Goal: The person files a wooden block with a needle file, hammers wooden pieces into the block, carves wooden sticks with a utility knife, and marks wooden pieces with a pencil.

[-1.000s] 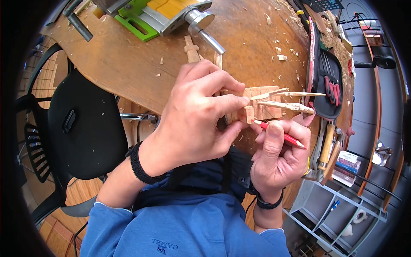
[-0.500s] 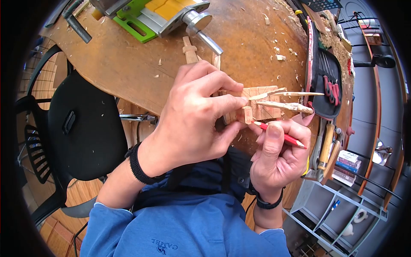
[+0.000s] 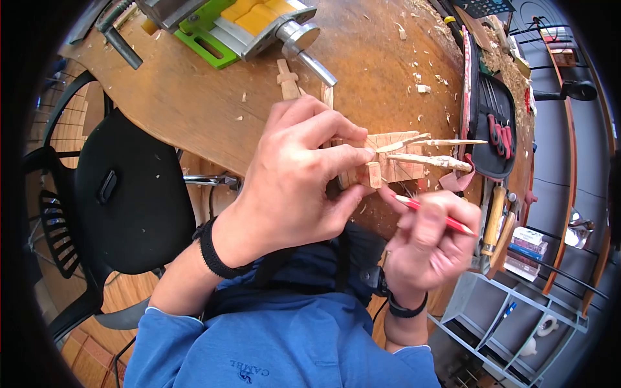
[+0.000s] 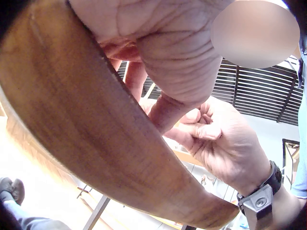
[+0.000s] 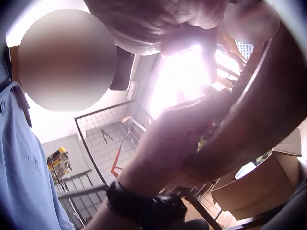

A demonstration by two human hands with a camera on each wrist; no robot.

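In the head view my left hand (image 3: 294,161) pinches a small wooden block (image 3: 374,175) between fingers and thumb. Under its fingertips lies a flat wooden board (image 3: 409,171) marked with dark lines. A red pencil (image 3: 460,227) is gripped by my right hand (image 3: 432,240), its pale sharpened tip just right of the block and apart from it. Two whittled sticks, one thick (image 3: 440,161) and one thin (image 3: 458,142), stretch across the board to the right. The left wrist view shows both hands at the table's edge, with the block hidden.
A vise with a green base (image 3: 210,48) and metal handle stands at the back of the wooden table (image 3: 369,71). Near it lies a cross-shaped wooden piece (image 3: 287,79). A tool case (image 3: 495,161) sits right, above wooden-handled tools (image 3: 494,220). A black chair (image 3: 139,194) is left.
My right hand has drawn the pencil back, away from the block, to the right and slightly toward the body. My left hand stays on the block and board.
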